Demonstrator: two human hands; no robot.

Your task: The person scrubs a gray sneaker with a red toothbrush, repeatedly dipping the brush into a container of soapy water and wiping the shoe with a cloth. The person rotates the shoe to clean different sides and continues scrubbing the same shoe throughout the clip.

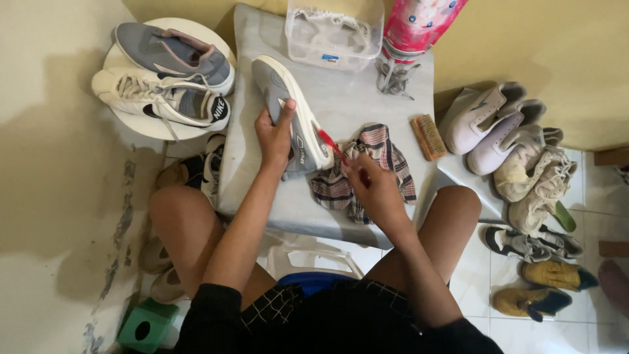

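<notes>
- On the grey counter (367, 111), toward its left side, the left hand (275, 134) is closing around a grey shoe (288, 111), thumb over the upper and fingers wrapping the side, tipping it onto its edge so the pale sole is facing right.
- Just right of the shoe, the right hand (373, 187) is pinching a red brush (332, 145) by its handle, with the head touching the sole edge near the heel.
- Under and beside the right hand, a plaid cloth (393, 157) is lying crumpled on the counter.
- Judging by its looks, the shoe is handling as a light thing: the fabric upper is soft and yielding under a squeeze, while the rubber sole is stiffer and giving a firmer purchase.
- Gripping across the midfoot, as the left hand is doing, is probably the steadiest hold, since the toe and heel stay free for the brush.
- If the sole is wet, it may be turning slippery; the pictures are not showing that either way.
- Farther right on the counter, a wooden scrub brush (428, 136) is resting, and loose laces (393, 75) are lying at the far edge by a clear tub (334, 33).
- Far left, a round stool (131, 124) is carrying two more shoes (164, 78).
- At the right, on the floor (478, 275), several pairs (524, 177) are sitting in a row.
</notes>
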